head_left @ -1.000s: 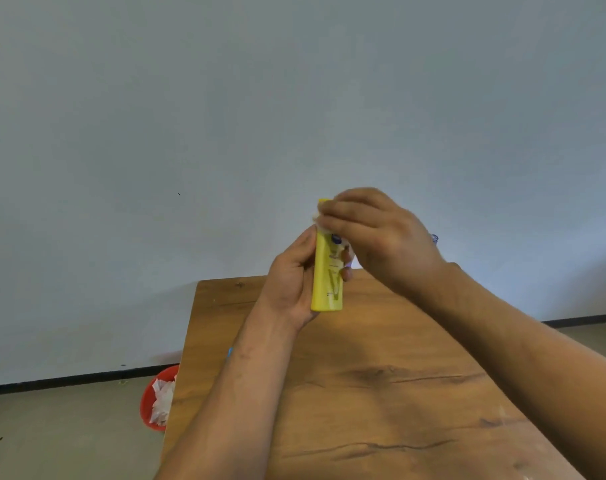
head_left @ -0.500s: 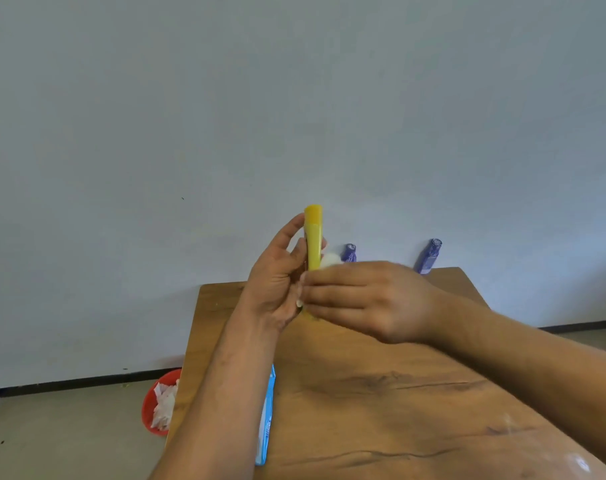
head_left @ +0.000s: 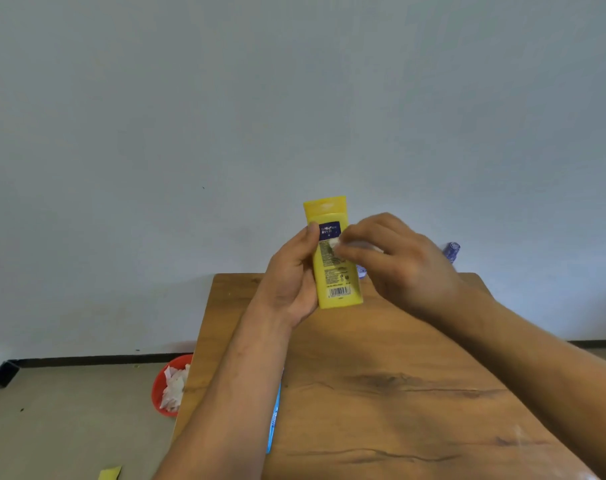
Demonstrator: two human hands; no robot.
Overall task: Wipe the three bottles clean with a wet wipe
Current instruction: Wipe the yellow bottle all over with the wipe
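Note:
My left hand (head_left: 291,278) holds a yellow bottle (head_left: 332,271) upright above the far end of the wooden table (head_left: 381,393), its back label and barcode facing me. My right hand (head_left: 398,261) presses a small white wet wipe (head_left: 335,242) against the label's upper part. Two purple bottles stand at the table's far edge: one (head_left: 452,250) shows past my right hand, the other (head_left: 361,271) peeks out beside the yellow bottle, mostly hidden.
A blue wet-wipe pack (head_left: 273,420) lies at the table's left edge, partly under my left forearm. A red bin (head_left: 161,386) with crumpled white wipes sits on the floor to the left. A yellow scrap (head_left: 109,473) lies on the floor. A plain wall stands behind.
The yellow bottle has turned from edge-on to showing its back label. My right hand with the wipe has risen from the bottle's lower part to the label's upper part.

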